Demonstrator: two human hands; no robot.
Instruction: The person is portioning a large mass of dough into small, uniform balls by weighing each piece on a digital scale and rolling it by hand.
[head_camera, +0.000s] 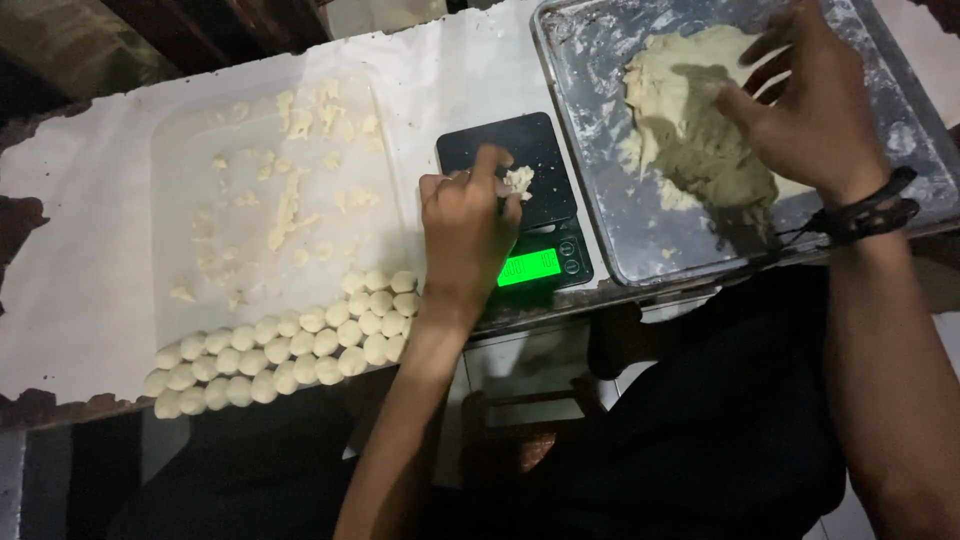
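Observation:
My left hand (465, 235) rests over a small black kitchen scale (545, 150) with a lit green display, its fingertips touching a small lump of dough (518, 180) on the scale's platform. My right hand (805, 100) reaches into a floured metal tray (620, 215) and presses its fingers into a large mass of pale dough (690, 130). A dark bracelet sits on my right wrist. Several small rolled dough balls (290, 350) lie in rows along the near edge of a clear plastic board (180, 200).
Scraps and smears of dough (285, 195) are scattered over the clear board. The white tabletop (70, 270) has worn, chipped edges at the left and front. Dark space lies below the table.

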